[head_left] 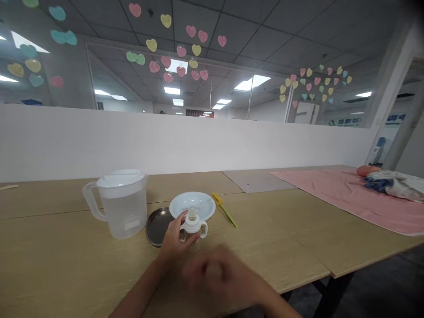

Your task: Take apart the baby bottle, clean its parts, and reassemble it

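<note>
My left hand (172, 240) is wrapped round a small baby bottle (193, 226) with a white handled collar and a clear teat, standing upright on the wooden table (66, 260). My right hand (218, 274) hovers low in front of the bottle, smeared by motion, so its fingers cannot be read. Just behind the bottle lie a white plate (194, 204) and a dark metal dish (157, 226). A clear plastic pitcher (121, 204) holding water, lid on, stands to the left.
A bottle brush (225, 208) with a green handle and yellow head lies right of the plate. A pink cloth (347, 194) covers the table's right side, with a doll in patterned fabric (391, 182) on it. A white partition (185, 141) runs behind the table.
</note>
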`<state>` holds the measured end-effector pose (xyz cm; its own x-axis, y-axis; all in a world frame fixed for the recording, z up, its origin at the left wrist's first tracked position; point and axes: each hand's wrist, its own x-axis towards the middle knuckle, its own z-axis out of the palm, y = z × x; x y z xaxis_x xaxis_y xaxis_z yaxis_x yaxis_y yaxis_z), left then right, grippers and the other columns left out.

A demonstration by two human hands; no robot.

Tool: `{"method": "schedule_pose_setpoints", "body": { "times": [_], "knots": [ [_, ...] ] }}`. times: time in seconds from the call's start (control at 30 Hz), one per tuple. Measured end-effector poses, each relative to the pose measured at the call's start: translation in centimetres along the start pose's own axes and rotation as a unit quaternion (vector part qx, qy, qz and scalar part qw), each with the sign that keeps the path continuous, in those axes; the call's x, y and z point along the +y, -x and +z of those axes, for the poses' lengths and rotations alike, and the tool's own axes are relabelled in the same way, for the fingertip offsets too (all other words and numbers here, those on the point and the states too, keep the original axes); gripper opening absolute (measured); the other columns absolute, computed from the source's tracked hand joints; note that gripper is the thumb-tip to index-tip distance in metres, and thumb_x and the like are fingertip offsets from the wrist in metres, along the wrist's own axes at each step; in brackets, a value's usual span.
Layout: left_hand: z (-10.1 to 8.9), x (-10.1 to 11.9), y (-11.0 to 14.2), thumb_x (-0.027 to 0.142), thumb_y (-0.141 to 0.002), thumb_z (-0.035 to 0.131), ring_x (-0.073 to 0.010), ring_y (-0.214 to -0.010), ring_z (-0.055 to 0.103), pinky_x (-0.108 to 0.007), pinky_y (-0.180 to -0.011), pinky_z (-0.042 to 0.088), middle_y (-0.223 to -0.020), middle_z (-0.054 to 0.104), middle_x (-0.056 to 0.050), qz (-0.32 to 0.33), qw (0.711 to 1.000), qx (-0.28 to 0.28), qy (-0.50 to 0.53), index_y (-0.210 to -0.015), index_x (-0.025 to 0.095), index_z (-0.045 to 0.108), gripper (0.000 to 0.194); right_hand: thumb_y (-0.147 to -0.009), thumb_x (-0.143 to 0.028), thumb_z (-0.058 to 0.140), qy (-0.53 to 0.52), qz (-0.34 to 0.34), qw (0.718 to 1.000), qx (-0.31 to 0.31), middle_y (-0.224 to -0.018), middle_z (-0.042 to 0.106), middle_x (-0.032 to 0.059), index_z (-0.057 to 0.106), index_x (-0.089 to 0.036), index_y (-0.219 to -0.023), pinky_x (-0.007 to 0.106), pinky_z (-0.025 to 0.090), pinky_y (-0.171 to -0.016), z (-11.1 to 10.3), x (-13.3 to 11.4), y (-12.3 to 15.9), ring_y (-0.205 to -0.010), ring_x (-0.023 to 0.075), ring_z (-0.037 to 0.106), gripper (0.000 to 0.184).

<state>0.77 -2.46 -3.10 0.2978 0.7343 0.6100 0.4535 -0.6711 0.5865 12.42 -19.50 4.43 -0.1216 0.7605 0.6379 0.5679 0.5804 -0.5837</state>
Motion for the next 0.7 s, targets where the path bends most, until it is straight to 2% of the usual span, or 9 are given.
{"method": "schedule_pose_setpoints", "body": {
  "times": [0.07,0.1,0.13,0.2,0.27,0.37,0.57,0.63,0.7],
  "knots": [
    [0.0,-0.1,-0.1,0.044,-0.069,0.062,-0.0257,-0.098,0.057,-0.04,-0.083,0.046,-0.11,0.06,-0.011,0.014,1.0,0.014,0.003,-0.125,0.019,0.041,0.065,-0.082,-0.036,0.053,0.019,-0.022,0.999,-0.016,-0.081,0.061,0.0,0.061,-0.023,-0.1,0.03,0.048,-0.07,-0.2,3.2,-5.4,-0.072,0.013,0.057,0.023],
    [0.1,-0.1,-0.1,0.043,-0.069,0.062,-0.0256,-0.1,0.056,-0.04,-0.083,0.046,-0.111,0.059,-0.011,0.017,1.0,0.021,0.008,-0.125,0.018,0.041,0.065,-0.076,-0.04,0.059,0.054,-0.017,0.998,0.012,-0.086,0.061,0.0023,0.059,-0.022,-0.106,0.032,0.047,-0.074,0.0,5.0,-7.7,-0.079,0.0161,0.057,0.035],
    [0.1,-0.1,-0.1,0.043,-0.069,0.062,-0.0253,-0.101,0.056,-0.039,-0.084,0.046,-0.111,0.059,-0.011,0.015,1.0,0.023,0.014,-0.126,0.018,0.04,0.066,-0.069,-0.044,0.064,0.078,-0.014,0.997,0.003,-0.095,0.06,0.0045,0.055,-0.022,-0.114,0.034,0.045,-0.077,0.3,6.7,-9.5,-0.088,0.0191,0.056,0.05],
    [0.0,0.0,-0.2,0.042,-0.069,0.062,-0.0243,-0.1,0.057,-0.038,-0.084,0.046,-0.109,0.06,-0.01,0.002,0.999,0.015,0.033,-0.127,0.017,0.037,0.068,-0.06,-0.049,0.069,0.083,-0.032,0.994,-0.06,-0.105,0.058,0.0069,0.049,-0.022,-0.121,0.036,0.044,-0.08,1.4,9.4,-11.5,-0.096,0.0225,0.054,0.071],
    [-0.1,0.3,-0.2,0.042,-0.071,0.061,-0.0232,-0.096,0.058,-0.038,-0.083,0.046,-0.105,0.061,-0.011,-0.011,0.999,-0.006,0.051,-0.129,0.015,0.034,0.069,-0.058,-0.046,0.07,0.063,-0.032,0.994,-0.079,-0.11,0.057,0.007,0.049,-0.022,-0.121,0.035,0.043,-0.082,2.5,11.0,-11.8,-0.098,0.0219,0.054,0.071],
    [-0.1,0.7,-0.2,0.043,-0.075,0.056,-0.0243,-0.099,0.057,-0.04,-0.085,0.044,-0.107,0.06,-0.013,-0.011,0.998,-0.018,0.057,-0.131,0.013,0.03,0.068,-0.06,-0.036,0.07,0.018,-0.005,0.999,-0.051,-0.097,0.061,0.0035,0.054,-0.022,-0.115,0.031,0.044,-0.079,3.4,11.8,-11.0,-0.086,0.0174,0.056,0.059],
    [0.0,1.1,0.0,0.041,-0.077,0.053,-0.0261,-0.105,0.054,-0.041,-0.087,0.042,-0.113,0.057,-0.015,0.0,0.997,-0.025,0.077,-0.131,0.013,0.031,0.065,-0.054,-0.032,0.075,-0.047,0.01,0.998,-0.046,-0.082,0.059,-0.0027,0.052,-0.025,-0.119,0.028,0.045,-0.074,3.2,11.8,-10.7,-0.075,0.0133,0.056,0.069],
    [0.0,1.1,0.0,0.041,-0.077,0.055,-0.0257,-0.104,0.054,-0.041,-0.088,0.042,-0.114,0.058,-0.014,-0.002,0.995,-0.038,0.097,-0.132,0.015,0.029,0.065,-0.052,-0.032,0.076,-0.053,0.001,0.998,-0.043,-0.084,0.06,-0.0021,0.057,-0.024,-0.113,0.027,0.044,-0.075,3.1,11.7,-10.7,-0.079,0.0139,0.056,0.065],
    [-0.1,1.1,0.0,0.041,-0.076,0.056,-0.0262,-0.105,0.054,-0.041,-0.089,0.041,-0.114,0.058,-0.014,-0.012,0.993,-0.047,0.109,-0.131,0.015,0.03,0.067,-0.052,-0.032,0.076,-0.051,-0.014,0.998,-0.041,-0.09,0.061,-0.0004,0.063,-0.023,-0.102,0.027,0.043,-0.079,2.9,11.7,-10.7,-0.085,0.0148,0.056,0.053]
  ]
}}
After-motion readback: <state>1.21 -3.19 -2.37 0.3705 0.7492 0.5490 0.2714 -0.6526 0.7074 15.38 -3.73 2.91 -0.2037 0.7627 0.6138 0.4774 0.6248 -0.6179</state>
